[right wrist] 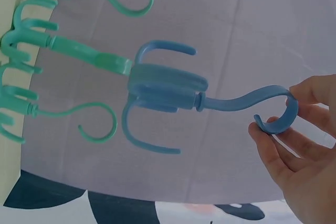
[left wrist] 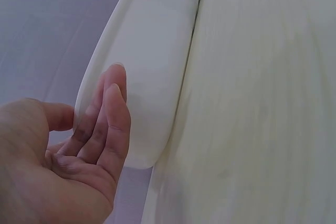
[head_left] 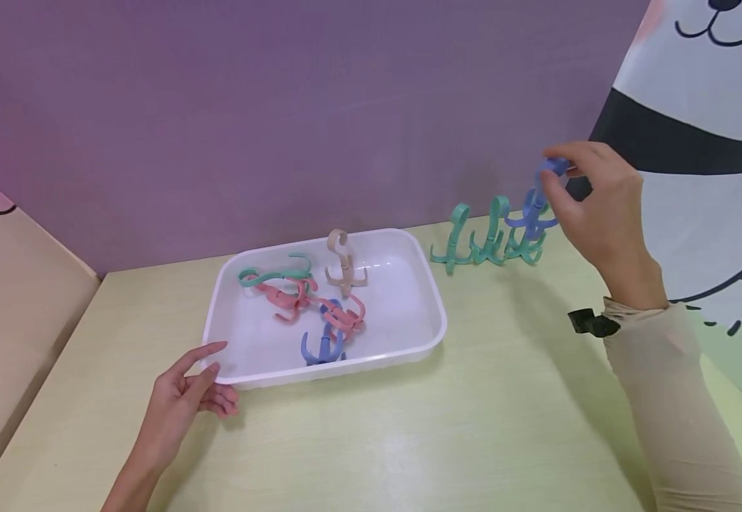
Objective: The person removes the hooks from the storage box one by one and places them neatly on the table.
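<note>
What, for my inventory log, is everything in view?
Table: 1, yellowish, below
Tray: 1, white, on table
Green hooks: 4, green, three beside tray, one inside
Blue hooks: 2, blue, one held, one inside
Pink hooks: 2, pink, tray
Beige hook: 1, beige, tray
Backdrop: 1, purple, behind
Cartoon: 1, multicoloured, right
Panel: 1, cream/pink, left
Tab: 1, black, right cuff
Sleeve: 1, beige, right forearm
Left hand: 1, bare, tray corner
Right hand: 1, bare, holding blue hook

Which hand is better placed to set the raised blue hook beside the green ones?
Probably the right hand: it pinches the blue hook close by the green hooks. The left hand is farther away, at the near left corner of the white tray.
</note>
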Tool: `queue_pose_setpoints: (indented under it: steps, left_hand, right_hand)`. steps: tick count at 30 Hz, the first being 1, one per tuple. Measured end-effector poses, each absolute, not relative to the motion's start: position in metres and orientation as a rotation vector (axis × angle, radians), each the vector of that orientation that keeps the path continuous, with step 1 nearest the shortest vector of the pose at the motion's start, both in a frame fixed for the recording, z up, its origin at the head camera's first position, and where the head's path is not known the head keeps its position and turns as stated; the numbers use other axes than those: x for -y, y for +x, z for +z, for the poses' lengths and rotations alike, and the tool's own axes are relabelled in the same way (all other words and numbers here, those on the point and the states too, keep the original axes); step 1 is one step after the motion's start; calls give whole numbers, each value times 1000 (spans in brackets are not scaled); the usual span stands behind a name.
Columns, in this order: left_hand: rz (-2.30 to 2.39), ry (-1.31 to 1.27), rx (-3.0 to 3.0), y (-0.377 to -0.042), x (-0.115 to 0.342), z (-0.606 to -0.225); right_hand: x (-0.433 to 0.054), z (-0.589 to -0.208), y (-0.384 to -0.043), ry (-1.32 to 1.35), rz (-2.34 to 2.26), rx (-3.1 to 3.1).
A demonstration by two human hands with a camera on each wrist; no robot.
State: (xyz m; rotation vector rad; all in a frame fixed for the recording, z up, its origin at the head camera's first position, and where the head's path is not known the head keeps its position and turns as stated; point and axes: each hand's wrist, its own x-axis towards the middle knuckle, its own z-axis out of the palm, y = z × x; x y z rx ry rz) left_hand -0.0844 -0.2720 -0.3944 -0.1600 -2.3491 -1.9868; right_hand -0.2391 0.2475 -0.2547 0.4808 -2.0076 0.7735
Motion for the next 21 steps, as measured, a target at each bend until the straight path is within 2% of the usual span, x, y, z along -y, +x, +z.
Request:
queue_pose_setpoints:
  steps: [21]
  left_hand:
    - [-1954,-171,2366,-84,273,-395]
  right_hand:
    - [-274,-257,-247,327,744,2015]
